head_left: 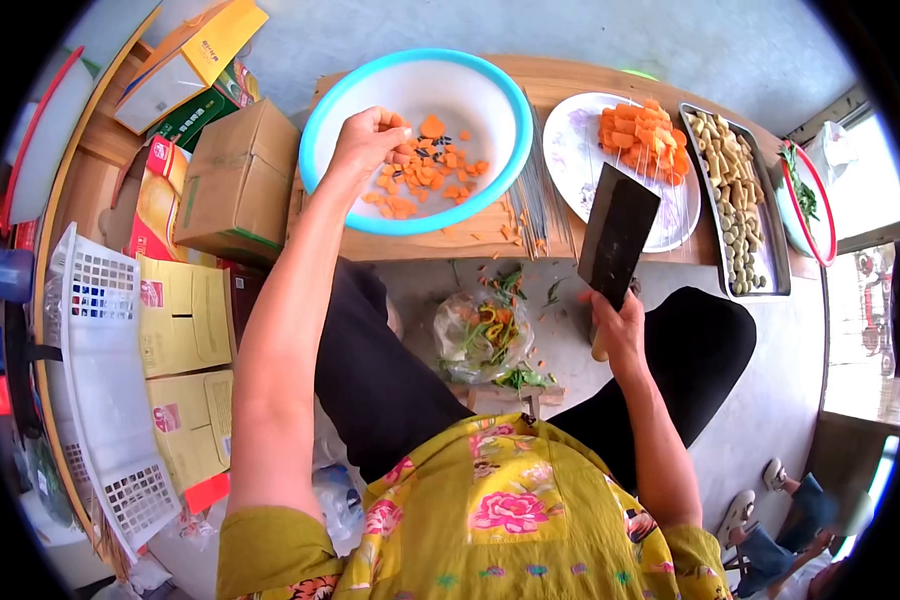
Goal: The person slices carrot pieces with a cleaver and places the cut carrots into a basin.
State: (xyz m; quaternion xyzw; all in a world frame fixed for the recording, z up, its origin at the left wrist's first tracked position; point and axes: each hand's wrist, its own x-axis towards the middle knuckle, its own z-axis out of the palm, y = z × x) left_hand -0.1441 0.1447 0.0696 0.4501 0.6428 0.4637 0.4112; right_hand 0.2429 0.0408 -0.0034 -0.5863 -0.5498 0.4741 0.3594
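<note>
The left hand (368,140) reaches into the blue-rimmed basin (490,190) at the worktop's (570,80) left end, fingers bunched on carrot pieces (425,170). The right hand (618,325) is wrapped around the handle of a cleaver (618,235), held off the near edge, its long axis pointing away toward the plate (580,150).

A makeshift food-prep spot: low wooden table (570,80), skewers (540,195), stacked cartons (238,180), concrete floor (590,40).

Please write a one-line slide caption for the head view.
Left hand drops carrot pieces into a blue-rimmed bowl; right hand holds a cleaver.
</note>
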